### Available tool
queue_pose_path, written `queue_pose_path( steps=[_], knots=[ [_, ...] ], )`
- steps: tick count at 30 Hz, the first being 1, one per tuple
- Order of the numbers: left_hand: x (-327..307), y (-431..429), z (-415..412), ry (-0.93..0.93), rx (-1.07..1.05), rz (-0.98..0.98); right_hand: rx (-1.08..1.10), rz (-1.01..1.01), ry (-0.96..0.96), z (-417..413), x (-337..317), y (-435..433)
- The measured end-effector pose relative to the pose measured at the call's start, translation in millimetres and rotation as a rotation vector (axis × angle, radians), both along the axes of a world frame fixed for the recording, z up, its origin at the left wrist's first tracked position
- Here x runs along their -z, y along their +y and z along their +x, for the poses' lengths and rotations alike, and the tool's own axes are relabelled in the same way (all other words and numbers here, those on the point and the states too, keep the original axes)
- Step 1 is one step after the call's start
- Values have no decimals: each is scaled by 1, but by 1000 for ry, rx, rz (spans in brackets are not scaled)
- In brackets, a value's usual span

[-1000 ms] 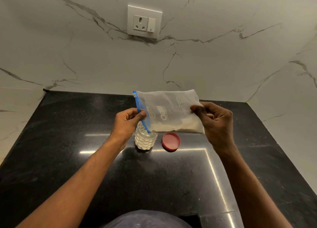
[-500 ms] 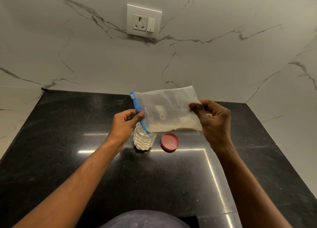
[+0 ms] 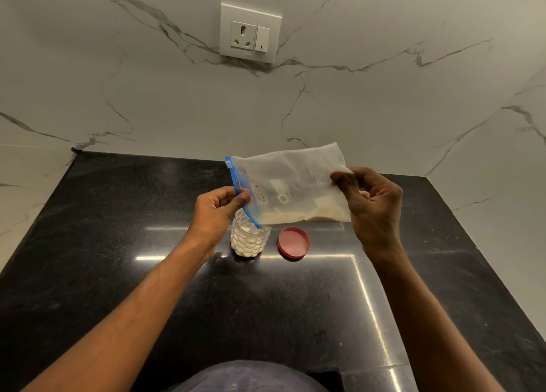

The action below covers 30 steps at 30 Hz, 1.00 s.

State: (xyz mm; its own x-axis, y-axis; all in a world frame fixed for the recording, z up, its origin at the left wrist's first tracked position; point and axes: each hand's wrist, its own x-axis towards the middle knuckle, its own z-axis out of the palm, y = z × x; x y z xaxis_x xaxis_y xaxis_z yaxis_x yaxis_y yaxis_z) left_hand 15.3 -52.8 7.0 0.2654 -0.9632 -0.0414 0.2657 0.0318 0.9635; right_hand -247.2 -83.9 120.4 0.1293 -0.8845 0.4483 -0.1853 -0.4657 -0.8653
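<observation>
Both hands, left hand (image 3: 217, 211) and right hand (image 3: 373, 205), pinch the bag (image 3: 288, 185), pouring grain into the jar (image 3: 250, 238); next, tilt its closed end higher.

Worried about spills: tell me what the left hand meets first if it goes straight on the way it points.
The zip bag it pinches by the blue strip: the left hand points forward-right into it. The open jar stands just below that line; depth is unclear, so it might be grazed.

Jar (image 3: 249, 239) and red lid (image 3: 294, 242) stand on the counter (image 3: 118, 244); room either side.
</observation>
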Motion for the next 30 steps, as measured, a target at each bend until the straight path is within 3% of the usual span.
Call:
queue_pose_path(
  steps=[30],
  knots=[
    [2, 1, -2, 69, -13, -6, 10, -52, 31, 9, 0, -9]
  ],
)
